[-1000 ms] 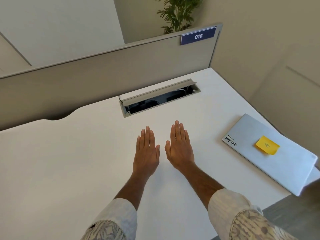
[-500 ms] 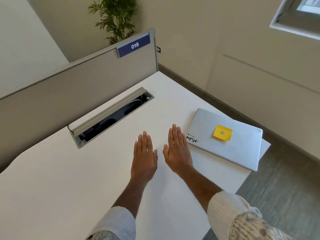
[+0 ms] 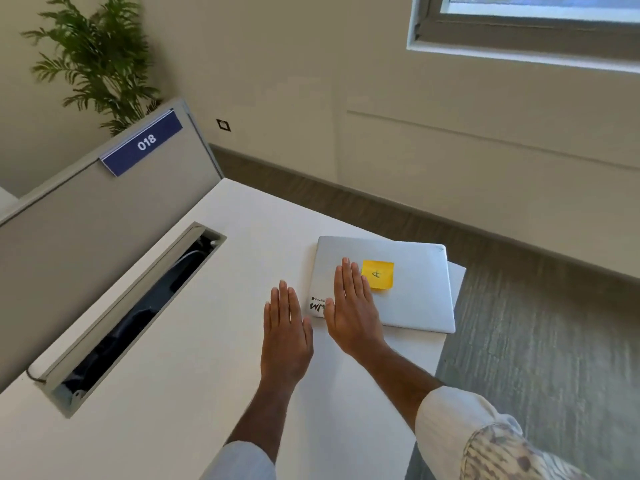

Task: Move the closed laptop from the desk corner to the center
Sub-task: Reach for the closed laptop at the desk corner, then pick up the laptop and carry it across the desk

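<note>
Left hand (image 3: pixel 286 336): lay flat and spread, palm down, grasping nothing, over bare counter (image 3: pixel 194 341) just left of the laptop's near corner.
Right hand (image 3: pixel 354 311): flat and spread too, gripping nothing, fingers over the lid's left part; contact could not be told.
Laptop (image 3: pixel 414 289): closed, at the counter's far right corner.
Sticky note (image 3: pixel 378 274): yellow, on the lid beside the right fingertips.

Potted plant (image 3: pixel 97 60) behind partition (image 3: pixel 86 216), blue sign (image 3: pixel 142 143) reading 018, window (image 3: pixel 533 26)
</note>
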`<state>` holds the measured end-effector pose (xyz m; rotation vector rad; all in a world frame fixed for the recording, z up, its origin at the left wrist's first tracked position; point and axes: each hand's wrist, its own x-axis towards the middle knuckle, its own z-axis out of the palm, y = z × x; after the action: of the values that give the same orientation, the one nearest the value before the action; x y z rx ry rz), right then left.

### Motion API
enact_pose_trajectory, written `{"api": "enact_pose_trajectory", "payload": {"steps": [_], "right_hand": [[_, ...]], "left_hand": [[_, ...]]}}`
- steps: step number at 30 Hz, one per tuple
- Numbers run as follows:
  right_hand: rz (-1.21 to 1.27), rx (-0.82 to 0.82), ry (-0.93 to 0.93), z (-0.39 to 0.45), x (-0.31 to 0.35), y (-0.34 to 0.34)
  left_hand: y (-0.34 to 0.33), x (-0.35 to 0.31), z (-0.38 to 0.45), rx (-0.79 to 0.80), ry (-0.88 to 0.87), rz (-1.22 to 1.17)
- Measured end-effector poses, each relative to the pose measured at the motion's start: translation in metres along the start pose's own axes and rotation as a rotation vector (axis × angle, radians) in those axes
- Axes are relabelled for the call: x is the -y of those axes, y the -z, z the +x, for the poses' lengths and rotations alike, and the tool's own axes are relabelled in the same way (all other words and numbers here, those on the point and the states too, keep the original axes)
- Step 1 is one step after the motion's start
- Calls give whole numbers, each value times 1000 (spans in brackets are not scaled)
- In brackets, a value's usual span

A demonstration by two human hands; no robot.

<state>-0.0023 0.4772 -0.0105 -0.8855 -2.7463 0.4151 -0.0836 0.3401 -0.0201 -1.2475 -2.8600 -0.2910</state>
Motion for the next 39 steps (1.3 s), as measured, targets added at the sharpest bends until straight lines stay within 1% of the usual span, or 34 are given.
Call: {"api": "enact_pose_trajectory", "payload": {"steps": [8,22,32,35,39], "right_hand": [[-40,-47,-115,9,-45,3],[-65,-49,-267,14,-118,7],[-101,-35,-388,17,-160,9],[-82,-23,-457,17,-169,9],[-105,20,-499,19,-168,11]], "left_hand": [[-15,-30,43,5,-121,-60],[-43,-59,94,40,-212,-83],[-59,-56,120,55,-194,-51],[-61,-54,127,73,-149,-29],[-64,-59,127,98,-52,-21]]}}
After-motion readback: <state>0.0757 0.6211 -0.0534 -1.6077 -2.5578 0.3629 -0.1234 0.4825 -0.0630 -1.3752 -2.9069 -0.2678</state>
